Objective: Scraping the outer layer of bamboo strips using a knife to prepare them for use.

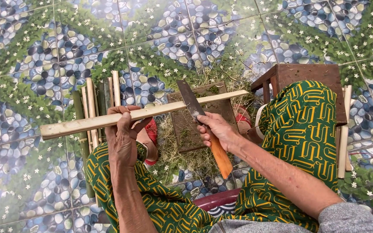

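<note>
Above the wooden board (pixel 186 129) | left hand (pixel 121 133) clenched around bamboo strip (pixel 147 113), held level | right hand (pixel 214 129) gripping knife (pixel 203 125), blade crossing strip | shavings around board: trimming appears underway | bamboo pieces (pixel 96 101) left of board, state unclear

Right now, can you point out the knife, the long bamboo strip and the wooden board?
knife (pixel 191 100), head view, on the flat blade.
long bamboo strip (pixel 78 125), head view, on its left stretch.
wooden board (pixel 186 129), head view, on its bare top.
</note>
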